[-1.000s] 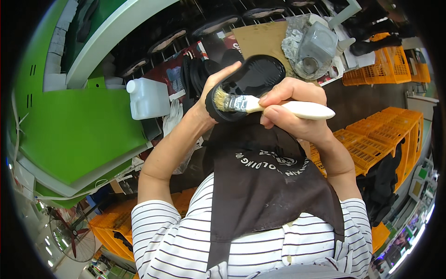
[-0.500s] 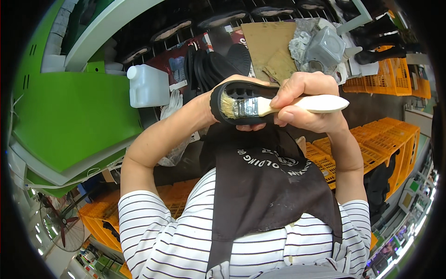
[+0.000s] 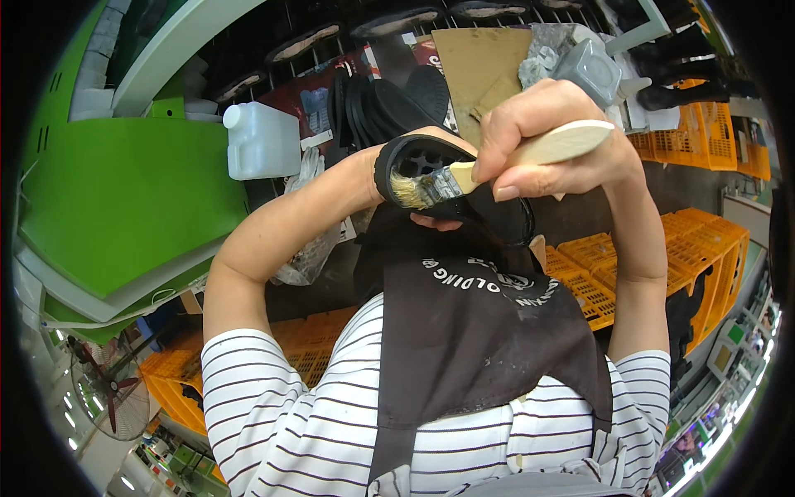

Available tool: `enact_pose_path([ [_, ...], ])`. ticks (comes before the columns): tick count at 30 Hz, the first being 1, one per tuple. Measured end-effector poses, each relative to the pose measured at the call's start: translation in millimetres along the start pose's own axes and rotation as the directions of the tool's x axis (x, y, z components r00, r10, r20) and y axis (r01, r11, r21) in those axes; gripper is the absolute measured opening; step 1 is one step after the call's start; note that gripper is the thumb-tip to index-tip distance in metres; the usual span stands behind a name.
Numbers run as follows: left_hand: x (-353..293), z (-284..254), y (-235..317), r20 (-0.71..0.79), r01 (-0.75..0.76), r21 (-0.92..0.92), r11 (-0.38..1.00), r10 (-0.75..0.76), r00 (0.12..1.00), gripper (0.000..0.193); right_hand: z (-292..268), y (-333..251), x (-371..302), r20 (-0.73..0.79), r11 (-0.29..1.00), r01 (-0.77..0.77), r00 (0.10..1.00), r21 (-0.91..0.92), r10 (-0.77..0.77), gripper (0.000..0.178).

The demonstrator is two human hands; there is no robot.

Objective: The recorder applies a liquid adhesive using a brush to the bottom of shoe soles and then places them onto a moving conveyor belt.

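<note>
Right-hand grip [image 3: 489, 178] is closed on the brush handle [image 3: 571, 142]; bristles [image 3: 407, 190] meet one end of the black sole [image 3: 431, 156]. Left-hand grip [image 3: 436, 222] holds the sole from beneath.

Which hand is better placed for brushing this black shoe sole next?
Probably the right hand: it grips the brush, bristles at the sole. The left hand is occupied supporting it.

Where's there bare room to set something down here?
Widest bare patch: the green surface left of the white jug, though its tilt is unclear. Smaller: the brown cardboard between the black soles and grey bottle. Crowded: around the soles.
</note>
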State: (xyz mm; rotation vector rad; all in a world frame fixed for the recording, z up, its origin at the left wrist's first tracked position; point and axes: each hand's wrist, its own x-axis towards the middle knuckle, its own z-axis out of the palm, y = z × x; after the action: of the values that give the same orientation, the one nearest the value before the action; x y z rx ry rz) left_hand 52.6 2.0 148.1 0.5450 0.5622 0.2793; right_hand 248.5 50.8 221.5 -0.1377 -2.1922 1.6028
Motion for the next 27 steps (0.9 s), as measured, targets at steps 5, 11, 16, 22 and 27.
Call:
enact_pose_path([
  [5, 2.7, 0.7, -6.7, -0.131, 0.067, -0.059, 0.996, -0.075, 0.989, 0.016, -9.2, 3.8, 7.2, 0.134, 1.000, 0.005, 0.991, 0.004, -0.005, 0.015],
  [11, 5.8, -1.5, -8.1, -0.065, 0.029, 0.061, 0.998, -0.025, 0.998, 0.015, -14.8, 1.9, 8.1, 0.254, 0.999, -0.042, 0.966, -0.007, 0.042, 0.013],
  [16, -0.4, 13.5, 6.7, -0.090, 0.021, 0.239, 0.971, 0.000, 0.996, 0.012, -15.8, -3.1, -6.7, 0.254, 0.984, -0.181, 0.951, -0.007, 0.177, 0.014],
  [22, 8.9, -24.5, -4.1, 0.124, 0.174, -0.123, 0.977, -0.159, 0.979, 0.062, -20.3, -6.8, -35.5, 0.238, 0.963, -0.252, 0.934, -0.092, 0.267, 0.012],
  [27, -7.0, -18.4, -9.4, 0.093, -0.132, -0.305, 0.943, 0.167, 0.981, 0.062, -32.9, -18.9, -73.2, -0.059, 0.953, -0.151, 0.988, -0.265, 0.140, 0.009],
])
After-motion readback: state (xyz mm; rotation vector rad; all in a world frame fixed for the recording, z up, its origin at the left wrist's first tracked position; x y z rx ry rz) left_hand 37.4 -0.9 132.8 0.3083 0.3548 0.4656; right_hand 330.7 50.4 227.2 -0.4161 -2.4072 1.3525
